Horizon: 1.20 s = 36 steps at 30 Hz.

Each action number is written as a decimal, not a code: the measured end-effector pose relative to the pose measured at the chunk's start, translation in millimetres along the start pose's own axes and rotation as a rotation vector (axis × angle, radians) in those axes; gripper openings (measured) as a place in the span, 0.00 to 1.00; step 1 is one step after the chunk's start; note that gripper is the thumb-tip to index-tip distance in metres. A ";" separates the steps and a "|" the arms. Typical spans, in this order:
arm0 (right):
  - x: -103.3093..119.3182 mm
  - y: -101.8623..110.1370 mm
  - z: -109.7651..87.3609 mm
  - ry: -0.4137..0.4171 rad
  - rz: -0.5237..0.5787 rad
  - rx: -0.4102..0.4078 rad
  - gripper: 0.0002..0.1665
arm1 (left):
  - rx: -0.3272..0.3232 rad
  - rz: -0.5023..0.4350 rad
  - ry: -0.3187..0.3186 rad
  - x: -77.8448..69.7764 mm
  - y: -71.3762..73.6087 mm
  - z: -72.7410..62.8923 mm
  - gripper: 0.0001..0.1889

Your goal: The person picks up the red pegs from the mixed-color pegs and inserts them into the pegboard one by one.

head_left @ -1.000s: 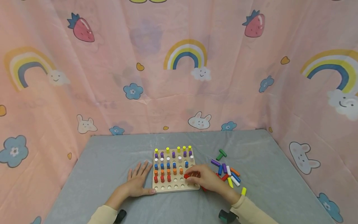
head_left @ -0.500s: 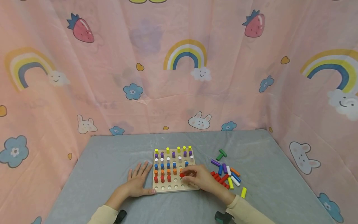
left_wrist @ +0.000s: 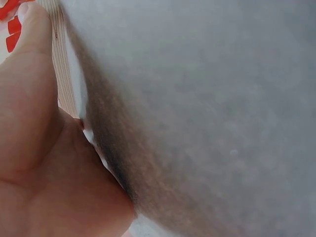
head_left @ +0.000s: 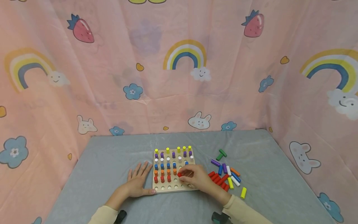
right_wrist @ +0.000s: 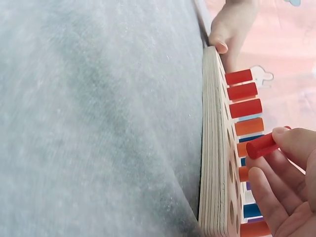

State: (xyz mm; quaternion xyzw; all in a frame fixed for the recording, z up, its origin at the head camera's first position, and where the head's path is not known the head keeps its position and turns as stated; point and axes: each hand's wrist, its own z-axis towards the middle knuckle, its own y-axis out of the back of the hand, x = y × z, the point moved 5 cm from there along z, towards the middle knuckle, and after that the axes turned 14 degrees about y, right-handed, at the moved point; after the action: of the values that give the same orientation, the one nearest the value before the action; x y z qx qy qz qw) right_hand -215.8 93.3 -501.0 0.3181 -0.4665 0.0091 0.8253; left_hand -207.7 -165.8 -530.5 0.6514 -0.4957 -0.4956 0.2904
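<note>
Right hand (head_left: 195, 178) pinches one red peg (right_wrist: 264, 144) between thumb and fingers, over the near part of the wooden board (head_left: 172, 183). Left hand (head_left: 135, 186) lies spread at the board's left side: fingers straight on the grey cloth (head_left: 112, 161), pointing far, thumb out to the near left corner.

Head view hides most of the held peg; just a red end pokes out left of the fingertips. Right wrist view fills that in: peg is tilted, apart from the board face, thumb on its upper side. Same view shows the board's layered edge. Left wrist view gets heel of the hand, thumb, a strip of that edge, plus some red past the thumb. Loose pegs (head_left: 223, 179) show in head view alone: mixed colours, right of the right hand, two green pegs (head_left: 222, 152) farthest, one yellow peg (head_left: 243, 193) nearest.

Right forearm slants from near right, fingers aimed left. Left forearm slants from near left, back of the hand up.

Held peg is between the hands, right of three seated red pegs (head_left: 162, 179), close to the orange row (head_left: 168, 172). Can't tell if it touches an orange one.
</note>
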 end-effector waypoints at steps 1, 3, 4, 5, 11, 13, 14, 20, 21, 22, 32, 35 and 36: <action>-0.4 -0.5 0.3 -0.010 0.003 -0.005 0.09 | 0.000 -0.001 0.000 -0.1 0.1 -0.1 0.60; -0.5 -1.7 1.0 -0.021 0.006 -0.012 0.09 | 0.002 -0.004 0.001 0.1 0.0 0.1 0.60; -0.6 -2.4 1.6 -0.025 0.006 -0.015 0.09 | 0.002 -0.004 0.002 0.3 0.0 0.3 0.60; -0.7 -3.1 2.0 -0.026 0.003 -0.018 0.09 | 0.002 -0.003 0.003 0.5 -0.2 0.5 0.60; -0.6 -7.3 4.5 -0.021 -0.004 -0.033 0.09 | 0.001 -0.001 0.003 0.8 0.1 0.7 0.60; -0.8 -8.6 5.0 -0.025 -0.006 -0.037 0.09 | 0.000 0.001 0.003 0.5 0.5 0.1 0.60; -0.7 -9.1 5.2 -0.026 -0.004 -0.038 0.09 | 0.000 0.002 0.003 0.6 0.3 0.3 0.60; 0.0 -11.5 7.1 -0.006 -0.013 -0.042 0.10 | 0.007 -0.018 -0.009 2.9 -0.9 3.1 0.62; 0.0 -11.8 7.4 -0.001 -0.015 -0.042 0.11 | 0.011 -0.026 -0.010 3.8 -1.7 4.1 0.62; 0.1 -12.1 7.6 0.003 -0.020 -0.044 0.11 | 0.010 -0.036 -0.013 4.9 -2.8 5.2 0.63; -2.0 -18.7 7.7 0.018 -0.015 -0.043 0.10 | -0.034 -0.065 -0.032 10.1 -9.3 10.1 0.63; -2.4 -20.4 7.5 0.026 -0.008 -0.042 0.10 | -0.026 -0.059 -0.030 10.3 -9.7 10.5 0.63; -2.4 -20.8 7.5 0.028 -0.005 -0.043 0.10 | -0.025 -0.059 -0.030 10.5 -10.0 10.8 0.63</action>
State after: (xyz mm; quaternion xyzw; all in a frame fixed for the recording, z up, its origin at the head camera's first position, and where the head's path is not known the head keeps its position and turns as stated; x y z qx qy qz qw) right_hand -216.3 73.4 -511.0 0.3011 -0.4541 0.0014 0.8386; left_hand -214.0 -171.0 -546.6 0.6545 -0.4746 -0.5197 0.2762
